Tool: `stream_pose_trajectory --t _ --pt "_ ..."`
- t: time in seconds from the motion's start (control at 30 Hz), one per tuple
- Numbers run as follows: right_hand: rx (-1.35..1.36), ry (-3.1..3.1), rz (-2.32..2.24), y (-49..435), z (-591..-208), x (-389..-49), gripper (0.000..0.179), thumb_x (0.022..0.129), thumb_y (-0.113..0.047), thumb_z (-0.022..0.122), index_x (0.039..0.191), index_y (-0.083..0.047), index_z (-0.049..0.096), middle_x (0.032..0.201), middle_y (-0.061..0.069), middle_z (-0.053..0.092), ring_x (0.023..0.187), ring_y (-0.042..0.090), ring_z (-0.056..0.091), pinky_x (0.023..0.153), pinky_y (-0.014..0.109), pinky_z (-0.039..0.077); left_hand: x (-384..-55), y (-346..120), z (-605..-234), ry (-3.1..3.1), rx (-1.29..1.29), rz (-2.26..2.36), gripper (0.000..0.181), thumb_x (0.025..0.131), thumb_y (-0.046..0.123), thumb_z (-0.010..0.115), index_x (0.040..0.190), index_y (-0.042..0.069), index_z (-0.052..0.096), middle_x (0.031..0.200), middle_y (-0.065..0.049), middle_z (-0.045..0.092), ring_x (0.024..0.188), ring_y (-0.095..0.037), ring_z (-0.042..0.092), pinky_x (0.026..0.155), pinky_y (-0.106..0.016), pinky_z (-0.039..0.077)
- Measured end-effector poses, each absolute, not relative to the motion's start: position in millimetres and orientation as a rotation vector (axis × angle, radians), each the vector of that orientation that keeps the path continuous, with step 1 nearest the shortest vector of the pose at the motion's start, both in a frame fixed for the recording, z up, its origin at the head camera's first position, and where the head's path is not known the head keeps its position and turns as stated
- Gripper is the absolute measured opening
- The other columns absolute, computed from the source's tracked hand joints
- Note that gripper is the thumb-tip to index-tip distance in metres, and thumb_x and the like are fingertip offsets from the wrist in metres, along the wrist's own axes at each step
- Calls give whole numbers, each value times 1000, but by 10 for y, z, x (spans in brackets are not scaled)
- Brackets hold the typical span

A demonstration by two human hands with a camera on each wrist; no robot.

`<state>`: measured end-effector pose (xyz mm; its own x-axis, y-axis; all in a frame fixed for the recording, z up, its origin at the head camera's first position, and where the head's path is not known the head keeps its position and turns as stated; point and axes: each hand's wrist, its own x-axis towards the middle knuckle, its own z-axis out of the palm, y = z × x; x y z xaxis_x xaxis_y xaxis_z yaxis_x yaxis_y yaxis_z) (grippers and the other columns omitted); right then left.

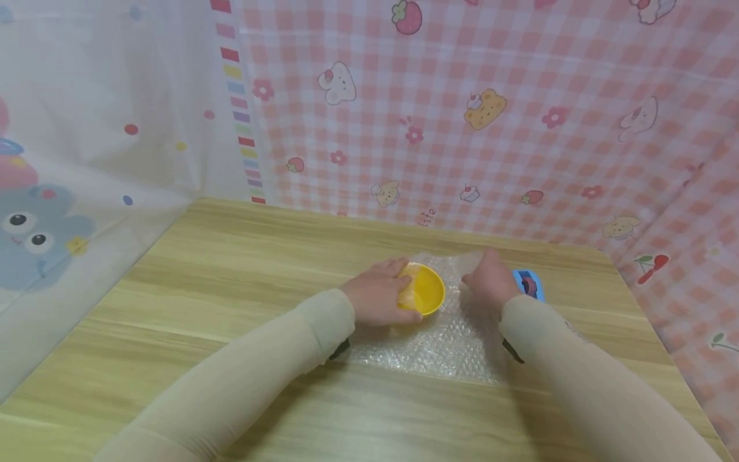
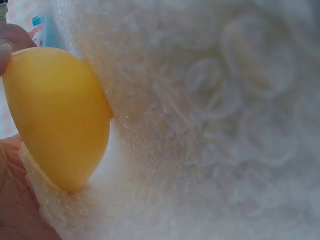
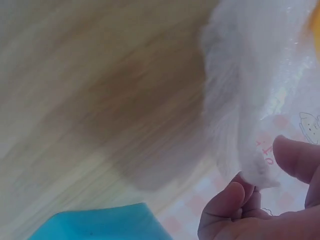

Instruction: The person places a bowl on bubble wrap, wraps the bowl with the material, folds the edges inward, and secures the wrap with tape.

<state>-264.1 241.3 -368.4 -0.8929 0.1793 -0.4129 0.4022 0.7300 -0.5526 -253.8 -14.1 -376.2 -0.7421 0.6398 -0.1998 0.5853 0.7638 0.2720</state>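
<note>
A yellow bowl (image 1: 428, 292) sits tilted on a sheet of bubble wrap (image 1: 444, 353) on the table. My left hand (image 1: 381, 294) grips the bowl from the left, fingers on its far side and thumb at the near rim, with a flap of the wrap over the bowl's left part. Close up in the left wrist view, the bowl (image 2: 60, 115) stands with wrap against it. To the right, my right hand (image 1: 493, 285) has curled fingers at the sheet's far right corner. In the right wrist view those fingers (image 3: 227, 202) hold the raised wrap edge (image 3: 250, 110), the thumb standing apart.
A blue holder (image 1: 535, 282) with a dark reddish roll, seemingly a tape dispenser, lies just right of my right hand. The wooden table (image 1: 190, 289) meets a pink checked curtain (image 1: 404, 167) at the back and a white printed one (image 1: 115, 83) on the left.
</note>
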Motion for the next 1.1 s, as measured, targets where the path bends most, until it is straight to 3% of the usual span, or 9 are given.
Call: stream_pose_trajectory --t 0.3,0.4,0.5,0.6,0.83,1.1 --pt "509 2577 -1037 2422 -3658 -2700 80 105 -24 63 167 -2 17 170 27 27 147 48 38 122 68 33 -2549 -141 -3779 2680 954 284 93 95 71 54 164 10 37 179 -10 7 166 -31 12 135 -43 14" --pt "452 2596 -1006 2446 -3666 -2693 67 107 -27 59 162 -2 32 164 26 38 141 45 44 121 66 39 -2549 -140 -3789 2683 953 281 93 95 72 53 164 11 37 179 -9 7 166 -30 12 135 -42 14" --pt "416 2618 -992 2459 -3669 -2678 50 107 -27 57 150 -1 50 148 23 54 125 39 51 112 57 49 -2547 -142 -3797 2684 951 284 93 95 72 53 164 11 37 179 -9 7 166 -31 11 135 -42 14" --pt "399 2633 -979 2459 -3664 -2657 41 109 -27 54 141 -2 59 138 20 59 118 35 53 106 53 52 -2542 -145 -3795 2686 951 286 94 95 71 53 164 11 37 179 -9 7 166 -31 12 135 -43 14" --pt "378 2655 -933 2411 -3619 -2610 44 111 -30 50 149 -9 57 160 19 50 144 42 47 120 63 41 -2535 -150 -3778 2682 950 295 93 95 70 54 164 10 37 179 -10 7 166 -31 12 135 -43 14" --pt "386 2680 -963 2338 -3646 -2545 41 111 -31 52 146 -12 60 154 17 56 140 41 52 116 60 46 -2546 -152 -3784 2684 958 301 93 95 70 55 164 12 37 179 -10 8 165 -31 13 135 -43 15"
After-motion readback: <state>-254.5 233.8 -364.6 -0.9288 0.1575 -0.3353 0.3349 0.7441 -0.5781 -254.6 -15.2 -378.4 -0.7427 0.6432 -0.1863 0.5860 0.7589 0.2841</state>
